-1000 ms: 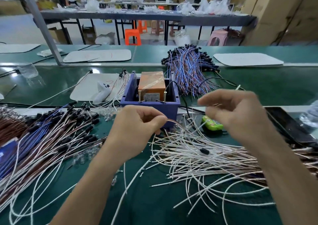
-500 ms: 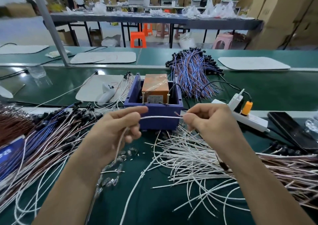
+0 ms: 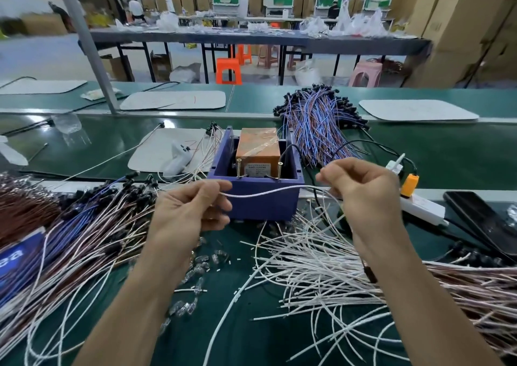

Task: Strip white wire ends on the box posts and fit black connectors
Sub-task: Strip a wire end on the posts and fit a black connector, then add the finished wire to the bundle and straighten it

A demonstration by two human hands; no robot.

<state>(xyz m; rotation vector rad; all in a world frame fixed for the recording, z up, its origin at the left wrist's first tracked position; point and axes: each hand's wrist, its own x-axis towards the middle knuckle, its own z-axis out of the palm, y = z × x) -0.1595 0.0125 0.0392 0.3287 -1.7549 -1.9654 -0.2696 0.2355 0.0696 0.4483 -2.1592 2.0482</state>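
1. Head view: the left hand (image 3: 190, 211) pinches one end of a white wire (image 3: 263, 193) between its thumb and curled fingers.
2. The right hand (image 3: 361, 189) pinches the other end, fingers curled.
3. The wire sags slightly in front of the blue box (image 3: 260, 206), below its brass posts (image 3: 240, 169).
4. A pile of loose white wires (image 3: 321, 267) lies on the green mat (image 3: 251, 323) beside the right forearm.

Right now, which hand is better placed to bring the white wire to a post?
Left hand, likely: fingers pinch the white wire near a post; the right hand grips it past the box.
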